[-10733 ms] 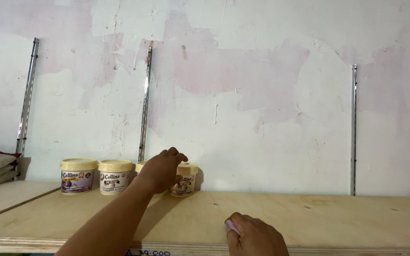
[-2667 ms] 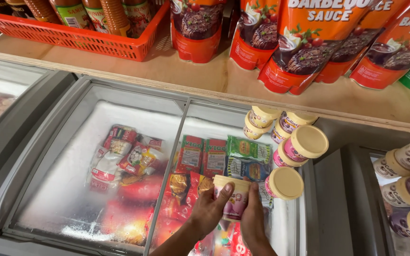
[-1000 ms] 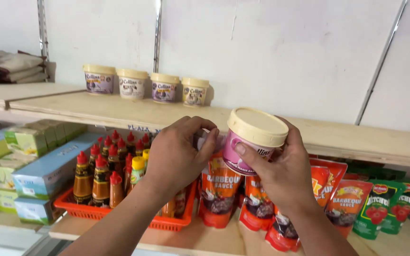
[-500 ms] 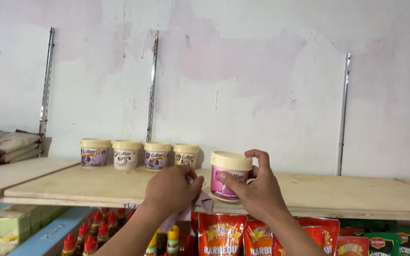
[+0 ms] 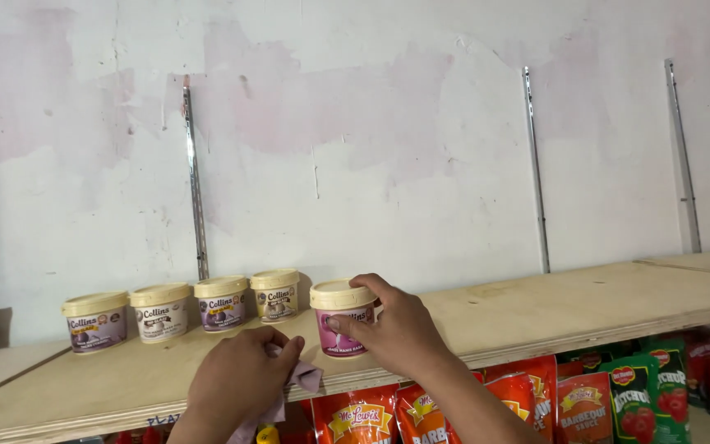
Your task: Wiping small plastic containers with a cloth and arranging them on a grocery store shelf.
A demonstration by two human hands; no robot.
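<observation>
We see bare plywood shelf stretching rightward, our right hand wrapped around a pink cream-lidded tub near its front edge — our left hand bunching a pale cloth

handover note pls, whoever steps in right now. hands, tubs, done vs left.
Right hand: wrapped around the pink tub, cream lid on, which stands upright on the wooden shelf, near its front edge.
Left hand: closed on a pale cloth at the shelf edge, apart from the tub.
Done: four cream-lidded tubs stand in a row by the wall, left of the pink one.
Left: the pink tub sits forward of that row, not in line; the right hand is not yet off it.
</observation>
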